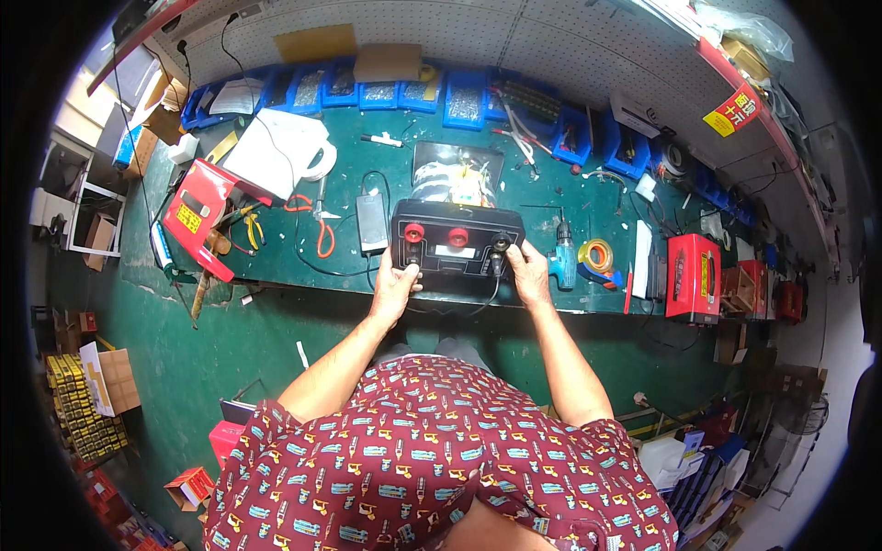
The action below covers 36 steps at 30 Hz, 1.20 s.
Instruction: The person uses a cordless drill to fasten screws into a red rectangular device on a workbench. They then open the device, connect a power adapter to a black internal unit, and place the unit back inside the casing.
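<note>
A black electrical unit (450, 217) stands tilted toward me at the bench's front edge. Its front panel carries two red terminals (457, 238) and a dark round socket (501, 241). A black cable (497, 266) hangs down from the socket. Holding the panel's left lower corner is my left hand (395, 289), with its thumb by a dark knob. My right hand (530, 273) grips the right lower edge, close to the cable. Behind the unit lies an open dark casing (491, 161) with white bundles and loose wires; whether it joins the unit I cannot tell.
On the green bench (377, 156) a black power adapter (372, 221), pliers (254, 228) and a red cover (202, 209) lie to the left. A teal power drill (563, 257), tape roll (599, 254) and red device (693, 277) stand right. Blue bins (464, 106) line the back.
</note>
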Each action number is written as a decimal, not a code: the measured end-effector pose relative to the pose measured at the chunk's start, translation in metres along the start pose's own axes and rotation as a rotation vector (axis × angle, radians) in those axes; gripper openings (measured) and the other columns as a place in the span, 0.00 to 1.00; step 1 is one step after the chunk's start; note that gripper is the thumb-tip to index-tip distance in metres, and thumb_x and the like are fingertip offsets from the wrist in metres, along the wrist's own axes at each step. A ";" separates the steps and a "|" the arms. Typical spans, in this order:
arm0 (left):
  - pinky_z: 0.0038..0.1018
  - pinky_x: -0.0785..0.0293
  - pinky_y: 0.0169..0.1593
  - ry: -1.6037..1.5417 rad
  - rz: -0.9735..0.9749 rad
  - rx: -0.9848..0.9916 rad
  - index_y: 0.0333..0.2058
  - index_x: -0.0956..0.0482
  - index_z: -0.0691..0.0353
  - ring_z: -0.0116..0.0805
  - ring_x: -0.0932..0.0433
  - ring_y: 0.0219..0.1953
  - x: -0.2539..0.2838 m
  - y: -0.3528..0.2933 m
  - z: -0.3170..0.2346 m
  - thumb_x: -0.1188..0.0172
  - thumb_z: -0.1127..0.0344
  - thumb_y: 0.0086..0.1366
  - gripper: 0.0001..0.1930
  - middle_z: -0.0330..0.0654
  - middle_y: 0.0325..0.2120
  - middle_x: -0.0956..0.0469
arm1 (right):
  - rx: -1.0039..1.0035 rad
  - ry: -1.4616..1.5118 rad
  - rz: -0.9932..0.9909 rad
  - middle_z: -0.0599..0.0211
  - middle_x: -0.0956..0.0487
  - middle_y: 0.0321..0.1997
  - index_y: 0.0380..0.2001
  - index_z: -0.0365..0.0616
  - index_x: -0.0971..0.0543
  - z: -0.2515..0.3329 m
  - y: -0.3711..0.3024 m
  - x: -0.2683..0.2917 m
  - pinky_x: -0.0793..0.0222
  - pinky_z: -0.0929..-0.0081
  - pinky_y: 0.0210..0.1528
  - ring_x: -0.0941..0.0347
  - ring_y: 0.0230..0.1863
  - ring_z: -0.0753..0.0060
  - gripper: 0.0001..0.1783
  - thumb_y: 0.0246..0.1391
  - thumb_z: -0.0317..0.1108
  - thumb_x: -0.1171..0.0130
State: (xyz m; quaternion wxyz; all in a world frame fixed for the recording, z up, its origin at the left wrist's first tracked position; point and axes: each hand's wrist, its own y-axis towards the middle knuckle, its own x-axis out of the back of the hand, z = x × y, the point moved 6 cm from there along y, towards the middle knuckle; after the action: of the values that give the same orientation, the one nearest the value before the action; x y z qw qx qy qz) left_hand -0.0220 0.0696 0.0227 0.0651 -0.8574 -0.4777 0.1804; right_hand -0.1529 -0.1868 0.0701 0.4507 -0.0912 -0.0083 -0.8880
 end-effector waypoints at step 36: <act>0.21 0.29 0.34 0.690 0.083 -0.149 0.35 0.22 0.69 0.24 0.27 0.27 0.127 -0.012 0.011 0.49 0.79 0.61 0.07 0.38 0.26 0.21 | -0.393 -0.023 0.018 0.54 0.18 0.53 0.56 0.36 0.23 -0.147 -0.143 0.030 0.24 0.69 0.54 0.20 0.51 0.67 0.29 0.51 0.33 0.31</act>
State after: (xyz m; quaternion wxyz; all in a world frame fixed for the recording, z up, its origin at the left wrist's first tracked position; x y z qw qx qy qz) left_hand 0.0248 0.1823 -0.0149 0.1525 -0.8889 -0.4042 -0.1525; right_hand -0.3078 -0.1397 -0.0597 0.4322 -0.1877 0.1608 -0.8672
